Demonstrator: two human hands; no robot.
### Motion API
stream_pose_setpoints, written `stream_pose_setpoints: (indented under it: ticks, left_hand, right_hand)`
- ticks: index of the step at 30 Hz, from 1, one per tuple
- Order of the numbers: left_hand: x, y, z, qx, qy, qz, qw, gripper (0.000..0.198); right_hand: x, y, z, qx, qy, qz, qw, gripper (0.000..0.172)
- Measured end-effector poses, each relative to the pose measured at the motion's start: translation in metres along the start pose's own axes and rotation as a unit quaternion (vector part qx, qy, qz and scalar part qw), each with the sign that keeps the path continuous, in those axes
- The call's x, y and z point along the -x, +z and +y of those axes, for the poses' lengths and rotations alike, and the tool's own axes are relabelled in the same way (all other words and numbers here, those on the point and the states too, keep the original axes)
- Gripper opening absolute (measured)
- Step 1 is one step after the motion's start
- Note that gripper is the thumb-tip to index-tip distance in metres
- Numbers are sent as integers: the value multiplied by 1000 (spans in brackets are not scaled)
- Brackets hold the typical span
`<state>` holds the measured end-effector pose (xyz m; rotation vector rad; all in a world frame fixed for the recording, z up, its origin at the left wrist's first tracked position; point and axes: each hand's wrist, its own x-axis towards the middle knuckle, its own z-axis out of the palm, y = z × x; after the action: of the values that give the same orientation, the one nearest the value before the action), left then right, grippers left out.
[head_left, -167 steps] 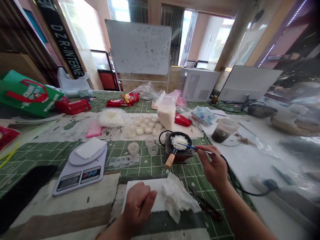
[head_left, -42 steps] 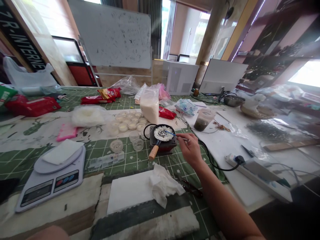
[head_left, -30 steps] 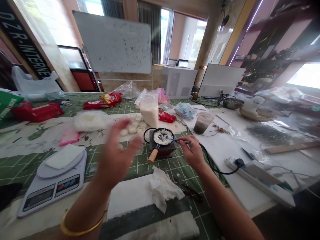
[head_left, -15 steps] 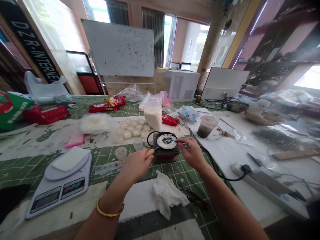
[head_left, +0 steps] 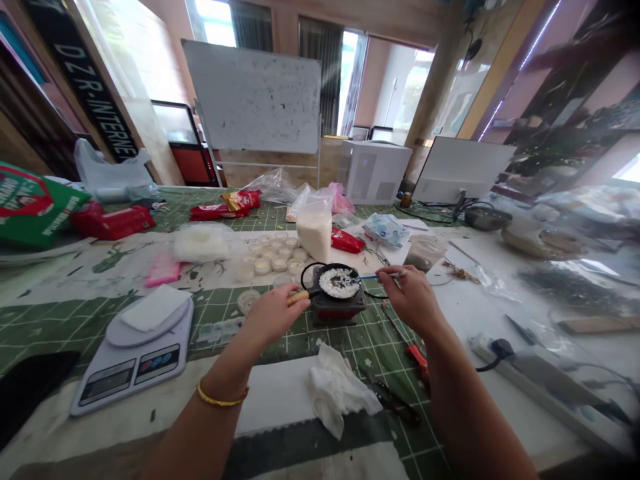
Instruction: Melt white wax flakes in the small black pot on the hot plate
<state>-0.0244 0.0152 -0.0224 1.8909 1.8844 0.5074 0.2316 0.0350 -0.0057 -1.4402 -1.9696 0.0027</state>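
Head view, read left to right, with 12 o'clock taken as straight ahead, away from the wearer. At far left, a digital kitchen scale [head_left: 131, 373] carries a white pad on its platform. At the scale's 1 o'clock, small clear cups [head_left: 270, 257] with white contents stand on a printed cloth [head_left: 125, 257]. The left hand [head_left: 274, 313] is closed narrow around the wooden handle [head_left: 299, 297] of a small black pan [head_left: 336, 283], with the handle's end showing past the fingers. The pan sits on a small electric hot plate [head_left: 339, 311] and contains white granules [head_left: 339, 283]. Its long axis runs nearly level across the view, the handle lying between 8 and 9 o'clock from the pan's centre and leading straight into the left hand. That hand is the nearer one and is in contact. The right hand [head_left: 411, 300] lies at the pan's 3 o'clock, clear of the rim, pinched narrow on a slender blue rod [head_left: 375, 277] whose tip reaches the right rim; contact with the granules cannot be confirmed. At the pan's 6 o'clock lies crumpled tissue [head_left: 340, 393], with a dark-handled tool [head_left: 393, 403] to its right. A red-handled tool [head_left: 417, 363] lies beside the right forearm, and a plastic cup [head_left: 425, 252] with pale contents stands at 2 o'clock.
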Motion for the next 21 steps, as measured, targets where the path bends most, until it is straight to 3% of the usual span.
stream_pose_setpoints:
  ticks: [6,12,16,21]
  left_hand:
    - [0,0,-3,7,42,-16,999,37]
    - [0,1,-1,-27,39,-3,999,38]
    - [1,1,1,-63,38,3,997,37]
    - [1,1,1,-65,50,3,997,37]
  right_hand:
    - [1,-4,-10,-15,-40,-69,997,26]
    - [2,-10,-4,26,-22,-40,999,26]
    - [2,-8,-8,-14,-54,-82,995,25]
    - [5,-3,-12,-59,-32,-57,996,25]
